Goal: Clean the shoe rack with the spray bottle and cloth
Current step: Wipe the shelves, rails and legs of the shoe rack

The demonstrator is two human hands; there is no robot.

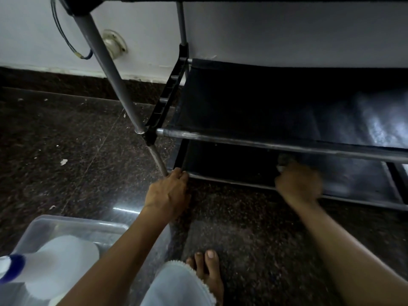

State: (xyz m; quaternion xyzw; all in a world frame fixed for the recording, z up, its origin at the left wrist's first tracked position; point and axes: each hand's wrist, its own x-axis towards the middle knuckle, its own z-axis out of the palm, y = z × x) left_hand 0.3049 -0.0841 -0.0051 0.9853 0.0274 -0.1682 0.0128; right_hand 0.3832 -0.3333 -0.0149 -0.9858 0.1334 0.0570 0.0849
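The shoe rack has grey metal tubes and black fabric shelves and stands against a white wall. My left hand grips the front left corner of its bottom shelf. Blurred, my right hand holds a small grey cloth on the bottom shelf, under the middle rail. The white spray bottle with a blue collar lies in a clear plastic tub at the lower left, apart from both hands.
The floor is dark speckled stone with scattered bits of debris. A round metal door stopper and a blue wire are on the wall at left. My bare foot and a pale trouser leg are at the bottom.
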